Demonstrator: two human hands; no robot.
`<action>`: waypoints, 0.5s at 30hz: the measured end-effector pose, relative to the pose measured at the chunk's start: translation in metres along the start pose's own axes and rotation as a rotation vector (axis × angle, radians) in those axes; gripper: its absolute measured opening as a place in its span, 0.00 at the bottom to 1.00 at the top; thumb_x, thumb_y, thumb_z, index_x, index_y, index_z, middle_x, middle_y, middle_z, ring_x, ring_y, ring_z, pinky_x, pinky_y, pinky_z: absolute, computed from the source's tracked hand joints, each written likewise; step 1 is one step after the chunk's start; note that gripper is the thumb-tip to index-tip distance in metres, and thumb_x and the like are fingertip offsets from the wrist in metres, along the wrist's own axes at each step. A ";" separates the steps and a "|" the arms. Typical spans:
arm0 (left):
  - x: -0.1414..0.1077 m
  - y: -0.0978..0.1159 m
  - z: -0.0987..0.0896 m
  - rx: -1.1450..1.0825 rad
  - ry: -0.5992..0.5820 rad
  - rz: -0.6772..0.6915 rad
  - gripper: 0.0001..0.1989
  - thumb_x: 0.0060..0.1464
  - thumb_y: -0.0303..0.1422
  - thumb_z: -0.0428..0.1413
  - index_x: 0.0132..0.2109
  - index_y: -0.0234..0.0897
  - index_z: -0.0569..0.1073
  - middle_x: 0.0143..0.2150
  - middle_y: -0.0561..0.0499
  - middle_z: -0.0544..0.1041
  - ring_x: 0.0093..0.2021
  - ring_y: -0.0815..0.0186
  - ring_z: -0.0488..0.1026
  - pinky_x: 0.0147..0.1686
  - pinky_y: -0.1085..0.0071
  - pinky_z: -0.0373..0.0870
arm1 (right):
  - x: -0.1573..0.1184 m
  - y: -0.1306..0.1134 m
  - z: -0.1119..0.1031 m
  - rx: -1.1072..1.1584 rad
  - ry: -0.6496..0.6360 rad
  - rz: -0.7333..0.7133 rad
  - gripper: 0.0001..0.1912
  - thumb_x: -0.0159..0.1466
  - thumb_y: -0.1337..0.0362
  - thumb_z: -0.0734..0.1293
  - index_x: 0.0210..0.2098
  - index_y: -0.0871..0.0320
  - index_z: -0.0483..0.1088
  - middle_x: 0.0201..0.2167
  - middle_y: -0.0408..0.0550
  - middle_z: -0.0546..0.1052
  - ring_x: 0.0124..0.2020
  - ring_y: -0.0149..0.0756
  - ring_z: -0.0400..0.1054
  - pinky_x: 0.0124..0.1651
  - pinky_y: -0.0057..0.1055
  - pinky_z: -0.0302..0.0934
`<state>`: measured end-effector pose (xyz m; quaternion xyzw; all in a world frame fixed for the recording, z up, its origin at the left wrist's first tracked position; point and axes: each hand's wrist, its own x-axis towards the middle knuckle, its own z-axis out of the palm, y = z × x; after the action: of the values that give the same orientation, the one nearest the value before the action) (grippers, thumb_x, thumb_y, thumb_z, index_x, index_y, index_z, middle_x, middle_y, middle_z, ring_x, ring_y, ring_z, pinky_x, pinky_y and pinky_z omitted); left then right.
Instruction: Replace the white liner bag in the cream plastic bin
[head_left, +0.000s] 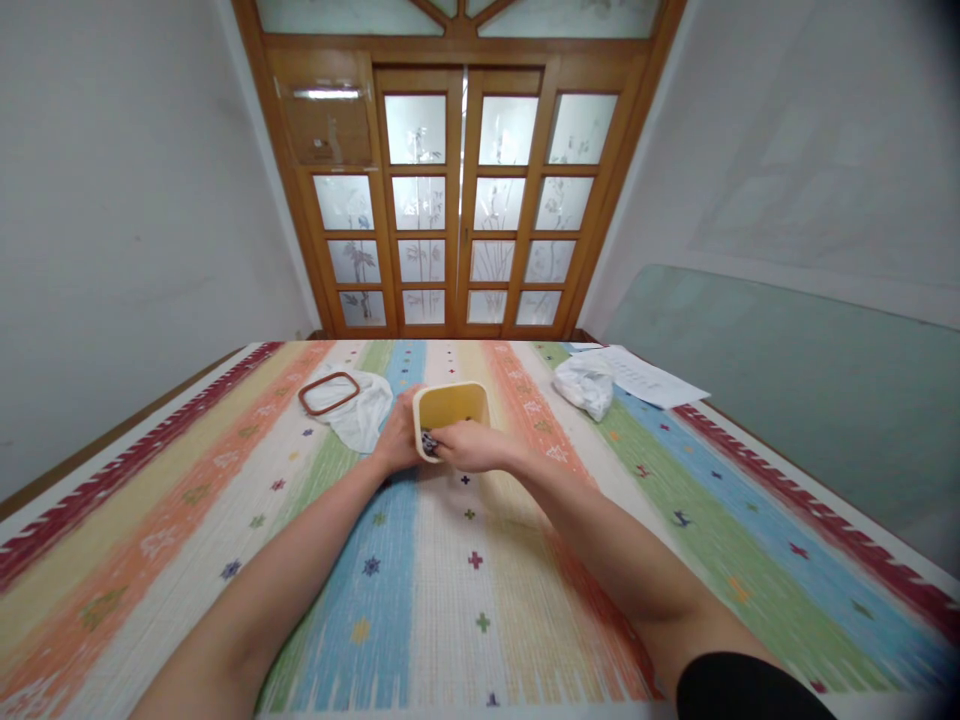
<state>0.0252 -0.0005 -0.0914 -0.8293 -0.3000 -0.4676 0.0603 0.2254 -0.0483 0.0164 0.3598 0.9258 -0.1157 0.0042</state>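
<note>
The left hand (pixel 400 437) curls round the left wall of the yellow container (pixel 450 402), near the striped tablecloth's (pixel 446 580) far edge; the right hand (pixel 474 445) reaches in, nearer the small dark pieces (pixel 428 443) left of its fingertips; whether it pinches any, I cannot tell; the mouth faces the person; white cloth (pixel 365 412) and brown frame (pixel 334 405) lie toward the far left corner, crumpled white bag (pixel 585 385) and papers (pixel 651 378) far right.
</note>
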 end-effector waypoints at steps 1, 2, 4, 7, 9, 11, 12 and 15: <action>0.001 0.002 0.000 0.005 -0.015 0.024 0.57 0.43 0.44 0.70 0.73 0.37 0.49 0.66 0.31 0.64 0.68 0.39 0.65 0.66 0.38 0.66 | 0.008 0.004 0.008 0.008 0.001 0.014 0.15 0.72 0.64 0.60 0.47 0.62 0.77 0.46 0.61 0.83 0.40 0.46 0.77 0.42 0.35 0.65; 0.001 0.005 0.000 0.013 -0.028 0.044 0.57 0.43 0.43 0.70 0.73 0.37 0.48 0.67 0.31 0.63 0.68 0.39 0.64 0.66 0.38 0.66 | 0.015 0.009 0.017 0.020 0.014 0.016 0.15 0.71 0.65 0.61 0.49 0.64 0.77 0.47 0.62 0.82 0.41 0.46 0.77 0.43 0.35 0.66; 0.003 0.009 0.001 0.038 -0.049 0.061 0.57 0.45 0.42 0.69 0.74 0.38 0.47 0.68 0.30 0.62 0.70 0.38 0.63 0.67 0.36 0.65 | 0.026 0.016 0.031 0.053 0.077 -0.008 0.16 0.68 0.68 0.64 0.53 0.67 0.75 0.48 0.63 0.82 0.42 0.45 0.77 0.47 0.34 0.68; 0.004 0.014 0.002 0.056 -0.071 0.047 0.57 0.45 0.40 0.69 0.74 0.41 0.46 0.69 0.31 0.62 0.70 0.39 0.63 0.66 0.36 0.65 | 0.034 0.024 0.045 0.125 0.185 -0.013 0.20 0.66 0.68 0.66 0.57 0.68 0.72 0.51 0.63 0.81 0.46 0.46 0.76 0.50 0.34 0.68; 0.004 0.014 0.002 0.058 -0.067 0.034 0.57 0.45 0.39 0.69 0.74 0.41 0.46 0.69 0.31 0.63 0.70 0.39 0.63 0.66 0.36 0.65 | 0.034 0.026 0.045 0.162 0.211 0.016 0.21 0.66 0.67 0.66 0.58 0.67 0.72 0.51 0.63 0.81 0.46 0.46 0.76 0.50 0.34 0.68; 0.004 0.012 0.002 0.061 -0.053 0.024 0.57 0.44 0.40 0.69 0.74 0.42 0.46 0.68 0.32 0.63 0.70 0.38 0.64 0.66 0.35 0.65 | 0.031 0.027 0.040 0.172 0.185 0.042 0.20 0.67 0.64 0.67 0.57 0.66 0.72 0.51 0.62 0.81 0.45 0.46 0.76 0.47 0.33 0.67; 0.004 0.010 0.002 0.060 -0.044 0.020 0.57 0.44 0.40 0.69 0.74 0.41 0.46 0.68 0.32 0.64 0.69 0.38 0.64 0.66 0.35 0.65 | 0.028 0.027 0.035 0.168 0.154 0.045 0.19 0.68 0.62 0.66 0.55 0.65 0.73 0.50 0.61 0.81 0.44 0.45 0.76 0.46 0.33 0.67; 0.003 0.004 0.001 0.035 -0.007 0.006 0.55 0.44 0.43 0.69 0.73 0.38 0.50 0.67 0.32 0.65 0.68 0.37 0.65 0.65 0.36 0.66 | 0.018 0.024 0.012 0.145 0.056 -0.018 0.16 0.71 0.57 0.65 0.48 0.64 0.74 0.46 0.58 0.81 0.40 0.41 0.74 0.43 0.31 0.65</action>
<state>0.0297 -0.0024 -0.0893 -0.8305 -0.3059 -0.4593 0.0751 0.2278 -0.0218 -0.0024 0.3539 0.9180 -0.1723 -0.0490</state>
